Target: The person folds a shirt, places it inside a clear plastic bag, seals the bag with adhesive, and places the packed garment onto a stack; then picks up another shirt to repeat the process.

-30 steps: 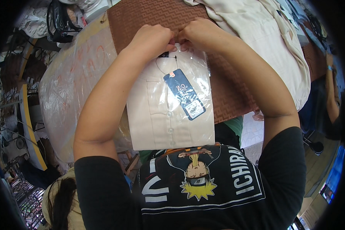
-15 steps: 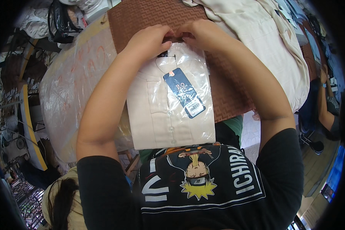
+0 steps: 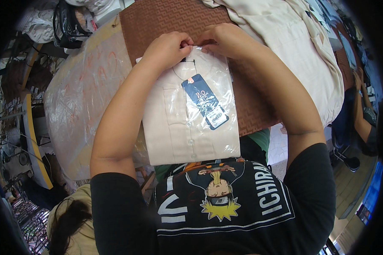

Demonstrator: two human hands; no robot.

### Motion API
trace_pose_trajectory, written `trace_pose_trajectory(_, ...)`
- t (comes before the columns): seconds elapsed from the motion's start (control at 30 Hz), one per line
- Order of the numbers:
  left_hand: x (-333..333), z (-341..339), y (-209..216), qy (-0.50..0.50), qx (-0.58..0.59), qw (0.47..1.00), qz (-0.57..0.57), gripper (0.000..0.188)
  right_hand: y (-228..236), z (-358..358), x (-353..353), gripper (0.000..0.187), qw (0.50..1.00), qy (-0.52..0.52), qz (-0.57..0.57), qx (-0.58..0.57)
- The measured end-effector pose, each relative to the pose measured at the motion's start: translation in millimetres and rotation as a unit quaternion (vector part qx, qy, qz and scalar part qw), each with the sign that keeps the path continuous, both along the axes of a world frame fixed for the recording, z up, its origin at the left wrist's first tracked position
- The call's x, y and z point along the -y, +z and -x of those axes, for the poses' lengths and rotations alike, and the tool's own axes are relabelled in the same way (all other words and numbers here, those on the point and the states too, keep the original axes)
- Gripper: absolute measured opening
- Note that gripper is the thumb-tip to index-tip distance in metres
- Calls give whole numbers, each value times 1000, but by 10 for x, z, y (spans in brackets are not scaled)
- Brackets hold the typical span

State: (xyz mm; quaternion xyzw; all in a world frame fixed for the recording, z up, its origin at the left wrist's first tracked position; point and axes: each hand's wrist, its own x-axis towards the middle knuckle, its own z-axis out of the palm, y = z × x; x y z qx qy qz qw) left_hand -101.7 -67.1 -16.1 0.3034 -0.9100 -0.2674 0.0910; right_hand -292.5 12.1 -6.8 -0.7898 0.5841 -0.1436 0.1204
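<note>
A folded cream shirt [image 3: 170, 138] lies in a clear plastic bag [image 3: 230, 95], its collar end away from me and its near end against my body. Small buttons run down its front. A dark blue hang tag [image 3: 200, 95] on a thin loop rests slantwise over the shirt. At the far edge of the bag, my left hand [image 3: 171, 47] pinches the plastic with its fingertips. Close beside it, my right hand [image 3: 224, 39] is curled with its fingers closed on the same edge. The fingertips are partly hidden.
Brown patterned cloth [image 3: 174, 17] covers the table under the bag. A plastic-wrapped bundle [image 3: 85, 93] sits at left, and cream garments [image 3: 293, 55] are heaped at right. A black bag [image 3: 68, 25] stands far left. Another person [image 3: 74, 221] is at lower left; someone's arms [image 3: 361, 119] show at right.
My left hand has shifted slightly toward me and right, and its elbow has drawn inward. The right hand has barely moved. The tag and bag have shifted only a little.
</note>
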Motion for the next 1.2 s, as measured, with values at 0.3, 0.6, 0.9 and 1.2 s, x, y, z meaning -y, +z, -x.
trace_pose_trajectory(0.3, 15, 77, 80, -19, 62, 998, -17, 26, 71, -101, 94, 29, 980, 49, -20, -192)
trace_pose_trajectory(0.6, -23, 187, 220, -75, 162, 976, 126, 28, -22, -99, 60, 27, 987, 70, 52, -134)
trace_pose_trajectory(0.9, 66, 104, 36, -66, 49, 996, 45, 26, -65, -49, -71, 23, 999, -27, 45, -10)
trace_pose_trajectory(1.2, 26, 78, -126, 23, -19, 1000, 4, 25, -150, -105, -42, 17, 995, -87, 42, 26)
